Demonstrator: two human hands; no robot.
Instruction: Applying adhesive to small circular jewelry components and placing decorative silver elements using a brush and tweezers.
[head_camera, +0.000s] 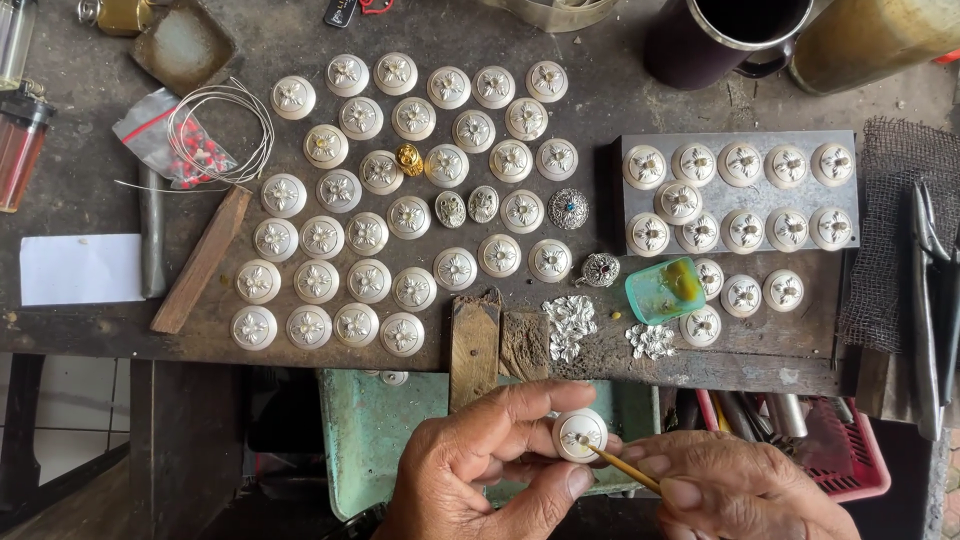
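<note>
Table (90, 190): dark, worn wood, filling the upper part of the view; every place below is told from the grey tray on it.
Grey tray (735, 142): flat metal plate at the table's right side, carrying two rows of round white discs.
Loose discs (410, 215): several dozen round white discs with silver flower centres, laid in rows on the table well to the left of the grey tray.
Dark mug (715, 40): above the grey tray, at the table's far edge.
Mesh cloth (900, 230): just right of the grey tray, with pliers (928, 300) lying on it.
Wire coil (222, 130): far left of the grey tray, on a small plastic bag of red beads.
Green dish (665, 290): small and translucent, touching the grey tray's lower edge.
Silver leaf pieces (570, 325): below and left of the grey tray, near the table's front edge.
Left hand (480, 465): below the grey tray, off the table, fingers pinching one held disc (580, 433) by its rim.
Right hand (740, 490): beside the left hand, clenched on a thin stick (620, 468) whose tip touches the held disc's centre.
</note>
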